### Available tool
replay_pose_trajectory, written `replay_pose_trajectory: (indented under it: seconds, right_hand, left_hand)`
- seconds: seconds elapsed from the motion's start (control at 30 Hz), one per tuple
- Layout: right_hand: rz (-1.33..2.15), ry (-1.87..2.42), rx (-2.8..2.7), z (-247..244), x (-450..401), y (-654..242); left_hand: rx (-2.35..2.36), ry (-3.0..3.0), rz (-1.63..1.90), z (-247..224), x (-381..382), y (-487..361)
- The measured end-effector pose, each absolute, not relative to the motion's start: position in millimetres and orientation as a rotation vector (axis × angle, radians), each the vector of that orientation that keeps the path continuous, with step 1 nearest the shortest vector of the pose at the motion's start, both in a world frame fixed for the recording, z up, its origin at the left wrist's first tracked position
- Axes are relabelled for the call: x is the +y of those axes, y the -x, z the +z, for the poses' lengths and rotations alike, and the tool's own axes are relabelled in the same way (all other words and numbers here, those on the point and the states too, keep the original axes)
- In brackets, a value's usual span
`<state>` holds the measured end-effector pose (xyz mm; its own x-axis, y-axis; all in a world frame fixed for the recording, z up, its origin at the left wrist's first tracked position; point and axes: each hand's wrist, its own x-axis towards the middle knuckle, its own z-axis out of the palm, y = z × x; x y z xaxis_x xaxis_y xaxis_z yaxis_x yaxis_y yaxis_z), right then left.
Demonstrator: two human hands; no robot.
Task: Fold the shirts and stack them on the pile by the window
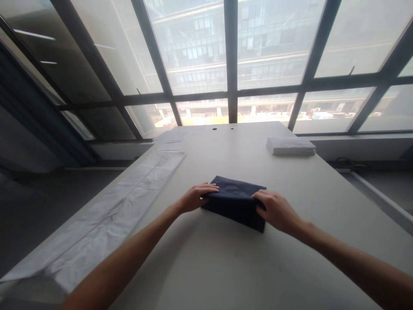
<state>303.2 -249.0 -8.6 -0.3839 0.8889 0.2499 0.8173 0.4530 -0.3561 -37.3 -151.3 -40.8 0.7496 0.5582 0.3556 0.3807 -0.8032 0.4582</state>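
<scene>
Logged table (206, 267) in front of window (230, 64), with far edge toward the glass. Placed folded cloth (238, 188) on table, near the middle, between left hand (194, 196) at its left end and right hand (274, 209) at its right end. Noted long wrapping (145, 183) along left side of table, well apart from cloth, running from near end toward far end. Located flat sheets (171, 137) just beyond wrapping, at far left. Recorded stack (292, 145) at far right, on table, beyond right hand. Marked two holes (214, 128) near far edge, between sheets and stack. Entered curtain (35, 99) left of table.
</scene>
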Motion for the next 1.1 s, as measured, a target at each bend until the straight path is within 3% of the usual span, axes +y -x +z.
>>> replay_pose_trajectory:
  seconds: [0.27,0.57,0.77,0.9,1.1]
  right_hand:
    - [0.648,1.287,-1.807,37,-107,-351]
    - [0.781,1.550,-1.529,-29,-21,-375]
    - [0.629,1.680,-1.528,-54,-8,-379]
    - [0.339,1.471,-1.817,-51,-38,-373]
    - [0.449,1.194,-2.306,-51,-77,-363]
  left_hand:
    - [0.932,-1.945,1.101,1,-42,-7]
    - [1.273,-1.738,0.883,-38,54,-69]
    - [1.325,-1.877,0.786,-49,81,-79]
    - [1.001,-2.215,0.697,-32,63,-57]
    - [0.623,-2.520,0.438,-31,17,-38]
